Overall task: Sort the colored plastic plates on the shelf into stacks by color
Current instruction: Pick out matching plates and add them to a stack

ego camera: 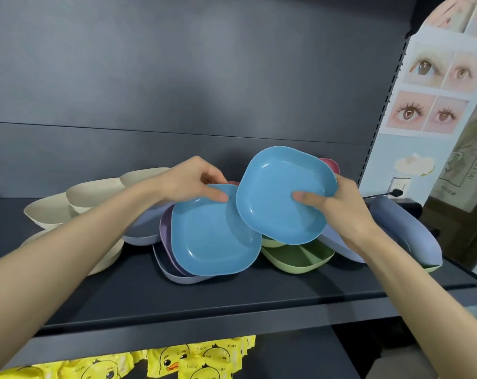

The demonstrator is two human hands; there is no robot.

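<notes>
1. The right hand holds one blue plate up in the air. Its thumb presses inside the plate and its fingers curl behind the rim.
2. The left hand pinches the back edge of a second blue plate. That plate leans on a purple plate and a grey-blue dish on the shelf.
3. The raised plate is just to the right of the lower one and a bit higher. Their edges overlap.
4. So the right hand probably needs to go left and down to stack blue on blue.
5. Green dishes lie under the raised plate. Cream bowls sit far left. A dark red plate peeks out behind.
</notes>
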